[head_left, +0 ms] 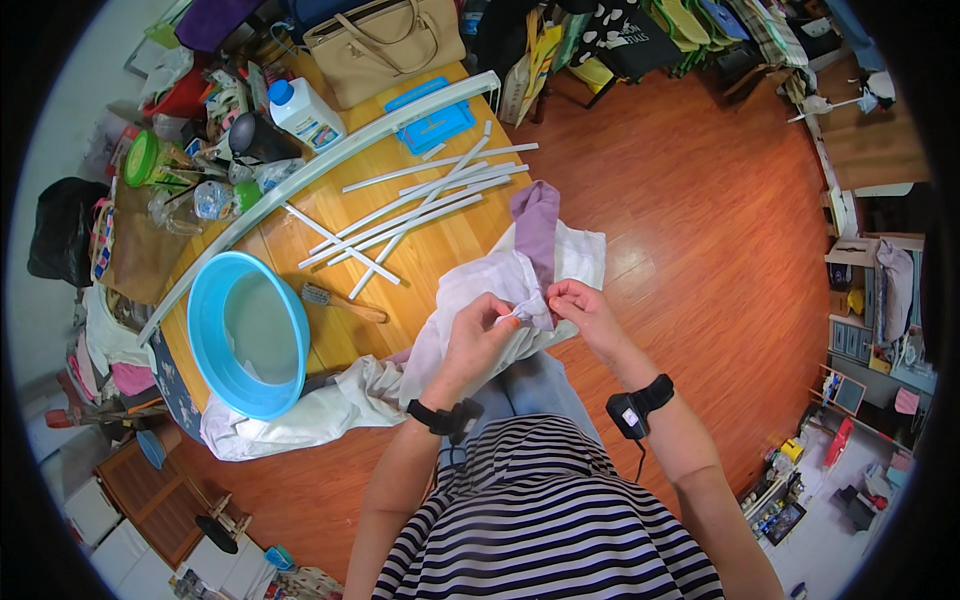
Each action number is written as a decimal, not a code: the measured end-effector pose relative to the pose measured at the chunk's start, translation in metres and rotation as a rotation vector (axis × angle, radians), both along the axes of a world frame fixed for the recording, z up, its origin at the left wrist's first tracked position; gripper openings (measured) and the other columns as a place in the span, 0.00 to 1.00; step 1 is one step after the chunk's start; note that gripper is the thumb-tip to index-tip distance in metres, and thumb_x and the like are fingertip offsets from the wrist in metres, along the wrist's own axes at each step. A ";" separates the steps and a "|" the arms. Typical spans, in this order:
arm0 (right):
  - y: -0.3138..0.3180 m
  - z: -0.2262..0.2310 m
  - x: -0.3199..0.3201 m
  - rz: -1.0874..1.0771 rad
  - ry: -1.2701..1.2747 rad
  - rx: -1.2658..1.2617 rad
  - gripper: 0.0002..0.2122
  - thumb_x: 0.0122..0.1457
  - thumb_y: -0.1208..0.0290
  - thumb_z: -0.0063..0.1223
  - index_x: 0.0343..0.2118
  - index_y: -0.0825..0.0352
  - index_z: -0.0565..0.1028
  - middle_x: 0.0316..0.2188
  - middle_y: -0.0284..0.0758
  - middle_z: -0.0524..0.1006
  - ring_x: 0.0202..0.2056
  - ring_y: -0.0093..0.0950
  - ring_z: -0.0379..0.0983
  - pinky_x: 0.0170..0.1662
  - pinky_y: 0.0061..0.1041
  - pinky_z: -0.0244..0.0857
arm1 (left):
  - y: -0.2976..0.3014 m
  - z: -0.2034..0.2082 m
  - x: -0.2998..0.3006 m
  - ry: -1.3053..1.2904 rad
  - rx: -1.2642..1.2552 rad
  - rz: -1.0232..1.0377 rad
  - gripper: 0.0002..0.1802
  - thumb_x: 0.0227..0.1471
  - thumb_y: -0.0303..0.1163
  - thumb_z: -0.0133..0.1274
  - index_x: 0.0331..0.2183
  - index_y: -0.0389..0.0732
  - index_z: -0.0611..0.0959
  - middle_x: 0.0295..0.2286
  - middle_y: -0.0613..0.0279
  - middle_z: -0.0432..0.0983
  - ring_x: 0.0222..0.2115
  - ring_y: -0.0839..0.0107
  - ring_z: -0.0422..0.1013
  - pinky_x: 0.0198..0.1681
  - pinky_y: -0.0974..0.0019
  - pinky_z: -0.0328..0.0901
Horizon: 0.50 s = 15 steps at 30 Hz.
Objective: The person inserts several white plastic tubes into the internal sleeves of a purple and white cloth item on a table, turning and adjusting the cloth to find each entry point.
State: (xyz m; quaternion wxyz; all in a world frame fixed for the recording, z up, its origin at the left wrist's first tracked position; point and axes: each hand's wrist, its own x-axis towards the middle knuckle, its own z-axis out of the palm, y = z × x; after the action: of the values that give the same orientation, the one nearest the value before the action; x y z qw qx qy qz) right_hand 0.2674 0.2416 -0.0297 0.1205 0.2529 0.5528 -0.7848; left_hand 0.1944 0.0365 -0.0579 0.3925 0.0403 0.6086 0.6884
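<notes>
A thin white cloth (473,283) with a purple strip (536,218) hangs over the near table edge and trails left beneath the basin. My left hand (478,338) pinches a gathered bit of its edge between thumb and fingers. Close by on the right, my right hand (588,314) has its fingertips closed on the same cloth, beside the purple strip. The small part between my fingertips is too fine to make out. Left of the cloth lie a wooden-handled brush (345,302) and a light-blue basin (297,300) holding cloudy water.
Several white plastic rods (400,222) lie crossed on the wooden table (420,262). Behind them a long white rail (345,148) spans the table, with a blue plastic tray (430,118), a white bottle (305,115) and a beige handbag (385,50). Wooden floor (690,250) extends to the right.
</notes>
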 end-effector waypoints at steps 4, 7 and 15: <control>0.007 -0.004 -0.001 0.110 -0.057 0.031 0.06 0.64 0.72 0.55 0.38 0.68 0.78 0.32 0.25 0.76 0.35 0.15 0.69 0.42 0.17 0.63 | -0.001 0.002 -0.002 0.001 0.011 -0.049 0.03 0.56 0.22 0.56 0.34 0.36 0.79 0.33 0.71 0.77 0.33 0.85 0.69 0.38 0.77 0.65; 0.006 -0.004 -0.003 0.068 -0.057 0.095 0.06 0.64 0.72 0.55 0.37 0.69 0.79 0.32 0.25 0.77 0.35 0.15 0.70 0.43 0.18 0.64 | -0.004 -0.002 -0.001 -0.029 -0.020 -0.075 0.03 0.56 0.22 0.56 0.35 0.36 0.79 0.33 0.70 0.77 0.33 0.84 0.70 0.39 0.77 0.66; -0.005 0.004 -0.010 0.234 0.040 0.402 0.08 0.55 0.74 0.65 0.36 0.70 0.80 0.30 0.26 0.79 0.33 0.15 0.71 0.39 0.18 0.66 | -0.004 -0.003 0.001 -0.080 -0.022 -0.072 0.05 0.54 0.22 0.58 0.33 0.36 0.78 0.32 0.67 0.77 0.32 0.82 0.71 0.38 0.74 0.67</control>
State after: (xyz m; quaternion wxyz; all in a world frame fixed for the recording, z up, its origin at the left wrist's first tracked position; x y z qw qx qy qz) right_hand 0.2569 0.2371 -0.0257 0.1467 0.1905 0.7259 -0.6444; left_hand 0.1951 0.0320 -0.0605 0.4413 0.0305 0.5982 0.6682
